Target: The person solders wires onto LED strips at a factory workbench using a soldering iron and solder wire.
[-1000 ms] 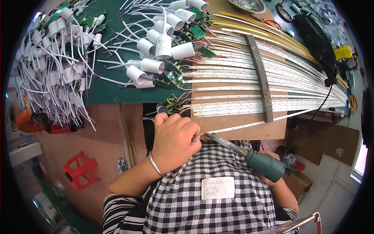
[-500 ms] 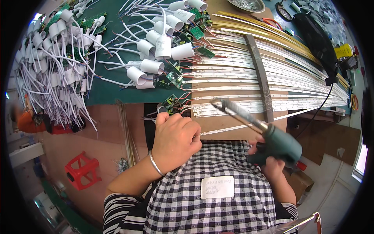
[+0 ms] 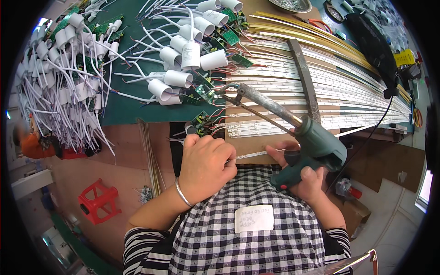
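Pointing forward-left along its slanting long axis, the soldering gun (image 3: 323,145) sits clasped in the right hand (image 3: 312,185).

At mid-frame the left-hand grip (image 3: 207,164) has its fingertips curled out of sight, so what they hold cannot be seen. Right of it, the green soldering gun (image 3: 321,143) hides part of the right-hand grip (image 3: 310,184), and these 2 cover the middle stretch of a thin white strip (image 3: 253,155). The top edge cuts off 1 metal dish (image 3: 293,10); at lower right, the bottom edge crops 1 shiny-edged thing (image 3: 349,264) beyond identifying. At far left, a person in orange (image 3: 33,146) is blurred.
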Demonstrator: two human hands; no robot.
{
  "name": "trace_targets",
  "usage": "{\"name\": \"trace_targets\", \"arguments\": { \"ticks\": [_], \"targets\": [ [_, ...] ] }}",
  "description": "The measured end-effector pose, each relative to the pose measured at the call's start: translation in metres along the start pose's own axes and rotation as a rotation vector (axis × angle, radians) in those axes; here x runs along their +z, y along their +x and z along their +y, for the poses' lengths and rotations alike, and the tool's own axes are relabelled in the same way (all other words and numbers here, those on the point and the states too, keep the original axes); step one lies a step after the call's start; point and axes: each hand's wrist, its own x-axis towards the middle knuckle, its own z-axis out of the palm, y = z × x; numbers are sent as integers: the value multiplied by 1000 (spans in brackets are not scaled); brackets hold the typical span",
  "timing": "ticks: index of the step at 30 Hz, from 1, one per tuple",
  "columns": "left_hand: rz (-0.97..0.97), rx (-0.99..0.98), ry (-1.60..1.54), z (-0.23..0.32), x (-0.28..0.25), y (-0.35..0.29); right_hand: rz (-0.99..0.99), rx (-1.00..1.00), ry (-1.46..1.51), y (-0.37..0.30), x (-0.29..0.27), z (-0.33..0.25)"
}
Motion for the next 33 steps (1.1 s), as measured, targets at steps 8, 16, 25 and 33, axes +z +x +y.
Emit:
{"name": "trace_targets", "arguments": {
  "ticks": [8,16,25,33],
  "targets": [
    [-57,-67,-144,-4,-8,-7,-42,-38,-18,-1,-1,2],
    [-40,-130,-315,-8,-7,-14,-42,-19,-61,0,-1,1],
    [-41,-279,-388,-8,-6,-14,-51,-15,-81,-1,-3,3],
    [143,-39,-246,-9,10,-11,156,-23,-98,-3,7,9]
  ]
}}
